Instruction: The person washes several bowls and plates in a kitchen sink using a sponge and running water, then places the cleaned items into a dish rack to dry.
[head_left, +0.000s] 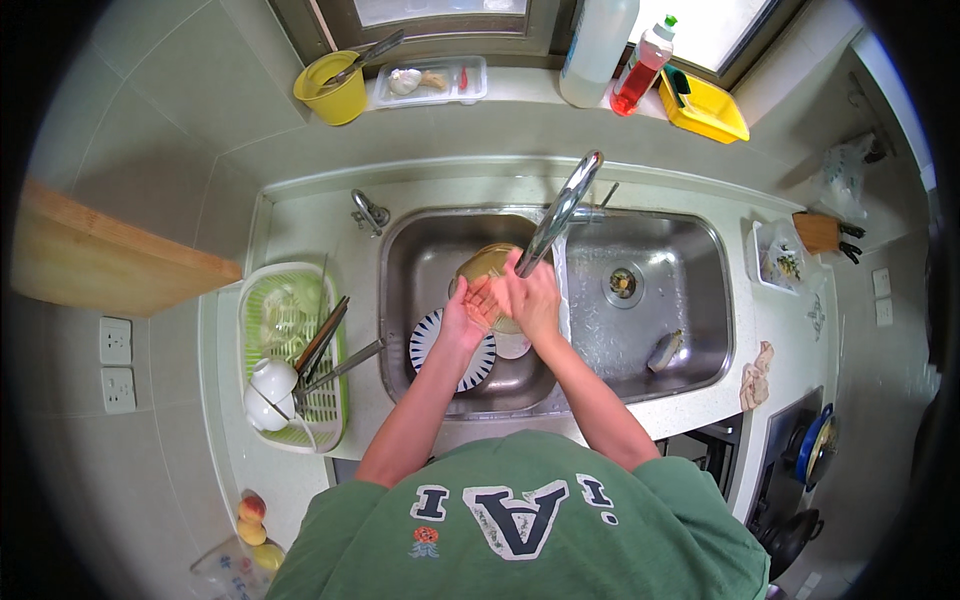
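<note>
My left hand (468, 309) is over the left basin (420, 240), palm turned up and fingers spread. Close against it, my right hand (536, 304) is blurred, and the faucet spout (559, 214) partly covers its fingers. Neither hand shows anything held. Beneath them lies an amber glass bowl or lid (484, 261), largely hidden by the hands. A white plate with blue dashes on its rim (429, 346) rests in the basin below my left wrist. A pale round dish (514, 346) shows under my right wrist.
In the right basin (600, 352), food scraps fill the drain strainer (622, 283); a greyish scrap (664, 351) lies nearby. A green dish rack (341, 397) holds white bowls (271, 382) at left. A crumpled cloth (756, 376) and a knife block (816, 232) are at right.
</note>
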